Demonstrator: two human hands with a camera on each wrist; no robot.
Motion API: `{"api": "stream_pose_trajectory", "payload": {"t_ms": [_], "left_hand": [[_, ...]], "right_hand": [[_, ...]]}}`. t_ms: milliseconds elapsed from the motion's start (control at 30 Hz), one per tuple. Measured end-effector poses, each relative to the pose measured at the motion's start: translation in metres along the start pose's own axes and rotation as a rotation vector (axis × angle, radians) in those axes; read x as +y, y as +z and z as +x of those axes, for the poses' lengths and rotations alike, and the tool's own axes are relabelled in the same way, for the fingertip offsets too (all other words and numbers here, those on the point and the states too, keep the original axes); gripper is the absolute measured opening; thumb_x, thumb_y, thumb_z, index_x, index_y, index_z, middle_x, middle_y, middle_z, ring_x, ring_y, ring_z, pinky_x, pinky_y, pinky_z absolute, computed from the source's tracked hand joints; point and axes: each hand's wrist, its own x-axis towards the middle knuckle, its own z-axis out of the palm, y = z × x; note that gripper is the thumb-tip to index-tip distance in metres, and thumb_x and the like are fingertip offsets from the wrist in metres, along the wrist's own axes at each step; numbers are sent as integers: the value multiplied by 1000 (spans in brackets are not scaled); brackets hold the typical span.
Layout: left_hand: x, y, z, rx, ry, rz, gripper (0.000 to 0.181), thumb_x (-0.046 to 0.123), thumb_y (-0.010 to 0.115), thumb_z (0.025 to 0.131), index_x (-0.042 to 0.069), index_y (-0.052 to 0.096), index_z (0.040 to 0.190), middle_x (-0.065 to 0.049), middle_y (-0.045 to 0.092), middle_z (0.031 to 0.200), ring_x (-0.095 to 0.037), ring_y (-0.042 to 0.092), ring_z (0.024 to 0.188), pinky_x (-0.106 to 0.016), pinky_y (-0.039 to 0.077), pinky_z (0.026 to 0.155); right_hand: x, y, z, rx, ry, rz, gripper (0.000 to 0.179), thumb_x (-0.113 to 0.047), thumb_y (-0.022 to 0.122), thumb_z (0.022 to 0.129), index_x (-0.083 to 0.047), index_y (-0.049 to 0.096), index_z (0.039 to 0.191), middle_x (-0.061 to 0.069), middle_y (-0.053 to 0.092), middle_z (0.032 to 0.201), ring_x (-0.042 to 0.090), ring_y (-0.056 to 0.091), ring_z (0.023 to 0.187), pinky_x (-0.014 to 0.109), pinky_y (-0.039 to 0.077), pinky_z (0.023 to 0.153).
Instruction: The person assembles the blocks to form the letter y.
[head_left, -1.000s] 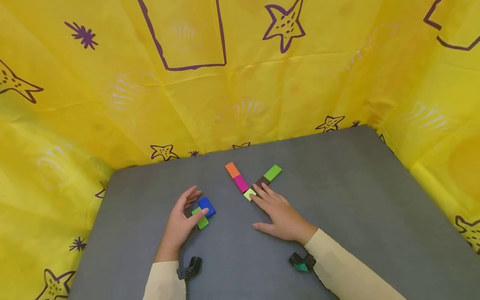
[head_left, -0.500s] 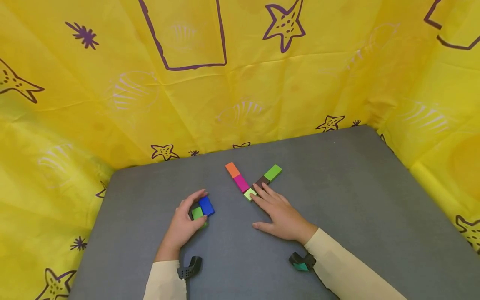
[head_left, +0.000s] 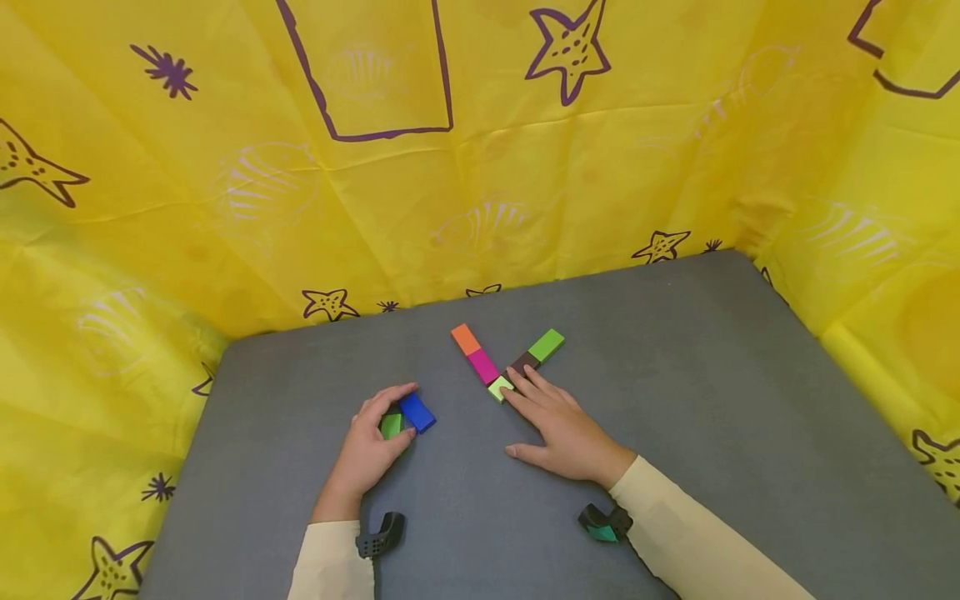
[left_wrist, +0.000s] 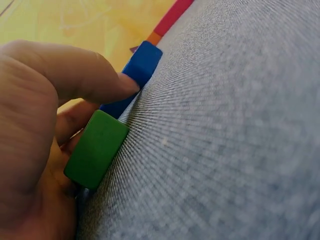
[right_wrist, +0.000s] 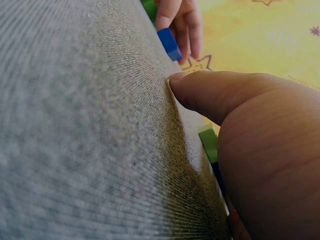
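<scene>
My left hand (head_left: 367,446) pinches a blue block (head_left: 417,412) between thumb and fingertips, low at the table surface. Within the curve of that hand lies a green block (head_left: 392,426), close to the palm; the left wrist view shows this green block (left_wrist: 97,149) beside the blue block (left_wrist: 143,63). My right hand (head_left: 558,433) lies with fingers extended, its fingertips on a pale green block (head_left: 500,388) and a dark brown block (head_left: 523,364). These blocks belong to a V shape, with a magenta block (head_left: 483,367) and an orange block (head_left: 466,339) on one arm and a bright green block (head_left: 547,345) ending the other.
Everything lies on a grey cloth-covered table (head_left: 675,375). A yellow patterned curtain (head_left: 390,200) borders its back and sides. Each wrist wears a dark strap-on device, one of them the left wrist device (head_left: 381,536).
My left fingers have closed in around the blue block, which has shifted slightly right and turned, sliding apart from the green block. My right hand has stayed in place.
</scene>
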Motion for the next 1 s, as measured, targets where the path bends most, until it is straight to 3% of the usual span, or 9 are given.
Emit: {"api": "stream_pose_trajectory", "payload": {"t_ms": [267, 467, 633, 1000], "left_hand": [[0, 4, 3, 47, 46, 3, 59, 2, 91, 88, 17, 73, 142, 0, 69, 139, -26, 52, 132, -52, 30, 103], [2, 6, 4, 47, 78, 0, 48, 3, 92, 88, 16, 79, 132, 2, 73, 133, -27, 54, 129, -52, 35, 107], [4, 7, 4, 70, 53, -60, 42, 2, 91, 90, 15, 81, 128, 3, 74, 127, -23, 58, 127, -40, 41, 107], [8, 7, 3, 210, -12, -126, 35, 7, 89, 93, 12, 81, 126, -2, 73, 123, -21, 69, 111, -21, 50, 93]], "right_hand": [[-2, 0, 1, 7, -7, -4, 85, -45, 78, 101, -10, 41, 169, 7, 20, 180, 30, 7, 166, 66, 23, 124], [-1, 0, 0, 27, -28, -5, 85, -44, 79, 101, -9, 42, 168, 9, 21, 179, 32, 9, 165, 66, 24, 123], [-1, 0, 0, 18, -18, -1, 85, -45, 78, 102, -10, 41, 169, 8, 20, 180, 30, 7, 166, 65, 23, 124], [-3, 0, -1, 34, -35, 2, 84, -43, 79, 102, -8, 42, 168, 10, 22, 179, 33, 9, 165, 67, 25, 123]]}}
